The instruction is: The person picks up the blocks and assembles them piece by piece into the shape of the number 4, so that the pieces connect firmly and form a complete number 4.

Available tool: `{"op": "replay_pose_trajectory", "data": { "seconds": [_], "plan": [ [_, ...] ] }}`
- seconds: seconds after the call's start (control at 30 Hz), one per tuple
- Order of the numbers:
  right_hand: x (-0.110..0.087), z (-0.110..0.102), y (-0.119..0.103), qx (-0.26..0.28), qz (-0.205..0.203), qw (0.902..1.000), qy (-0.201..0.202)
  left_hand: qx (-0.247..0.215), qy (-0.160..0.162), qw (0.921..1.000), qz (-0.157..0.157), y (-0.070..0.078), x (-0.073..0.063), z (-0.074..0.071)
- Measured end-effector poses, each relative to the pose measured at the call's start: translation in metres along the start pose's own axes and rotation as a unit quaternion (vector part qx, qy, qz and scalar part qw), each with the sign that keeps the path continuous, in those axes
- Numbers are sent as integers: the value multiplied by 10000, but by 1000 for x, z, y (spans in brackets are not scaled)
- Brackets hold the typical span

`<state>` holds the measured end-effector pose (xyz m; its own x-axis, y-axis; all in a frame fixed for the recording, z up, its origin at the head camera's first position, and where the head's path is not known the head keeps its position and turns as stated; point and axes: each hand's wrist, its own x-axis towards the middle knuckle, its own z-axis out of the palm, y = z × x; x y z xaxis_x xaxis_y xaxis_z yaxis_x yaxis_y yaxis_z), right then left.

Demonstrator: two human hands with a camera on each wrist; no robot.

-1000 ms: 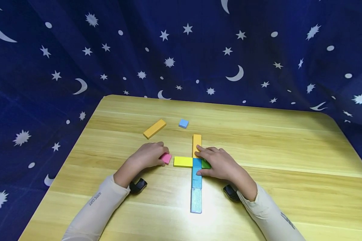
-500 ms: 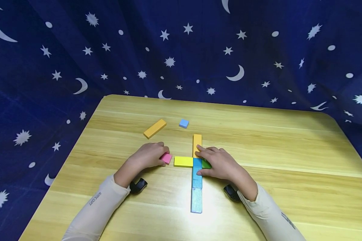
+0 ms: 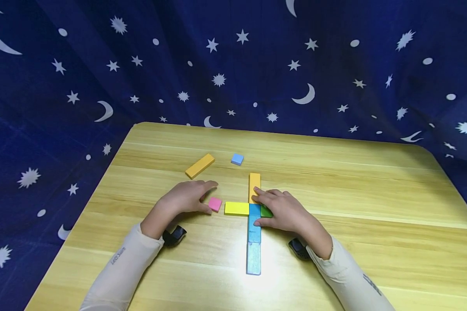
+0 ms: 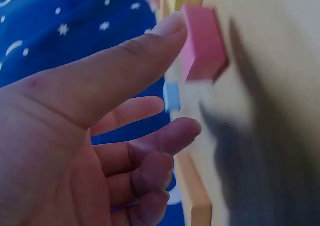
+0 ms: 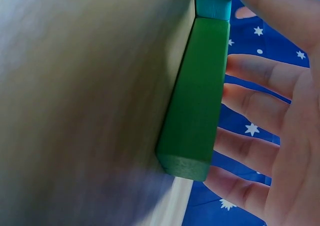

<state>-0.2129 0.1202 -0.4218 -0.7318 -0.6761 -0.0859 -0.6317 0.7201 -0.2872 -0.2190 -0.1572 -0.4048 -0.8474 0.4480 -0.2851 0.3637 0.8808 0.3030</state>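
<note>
My left hand [image 3: 187, 198] is spread beside a pink block [image 3: 215, 204], thumb apart from the fingers. In the left wrist view the thumb tip overlaps the edge of that pink block [image 4: 205, 44]; I cannot tell whether they touch. My right hand [image 3: 282, 211] lies spread over a green block [image 5: 192, 96], which it mostly covers in the head view. Its fingertips reach an orange block [image 3: 254, 181], its thumb a blue block [image 3: 254, 233]. A small blue square [image 3: 254, 209] joins these with a yellow block [image 3: 236, 208] in a cross.
A pale blue block [image 3: 253, 258] extends the cross toward the person. Farther back on the wooden table [image 3: 354, 185] lie a loose orange block [image 3: 200, 166] and a small light-blue block [image 3: 237, 159]. A dark blue star-patterned cloth [image 3: 257, 56] hangs behind.
My left hand has let go of the pink block and drawn slightly left, its fingers spreading. The pink block stays in place. The right hand has not moved.
</note>
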Motion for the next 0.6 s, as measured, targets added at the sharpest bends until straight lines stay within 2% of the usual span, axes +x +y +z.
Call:
{"op": "replay_pose_trajectory", "data": {
  "seconds": [0.27, 0.47, 0.6],
  "plan": [
    [1, 0, 0, -34, 27, 10000, -65, -263, 464, 9977, -422, -24, -1, -13],
    [0, 0, 0, -31, 35, 10000, -55, -19, 1223, 9913, -479, -43, 3, -11],
    [0, -1, -1, -52, 21, 10000, -51, 12, 1549, 9867, -500, -51, 7, -7]
  ]
}}
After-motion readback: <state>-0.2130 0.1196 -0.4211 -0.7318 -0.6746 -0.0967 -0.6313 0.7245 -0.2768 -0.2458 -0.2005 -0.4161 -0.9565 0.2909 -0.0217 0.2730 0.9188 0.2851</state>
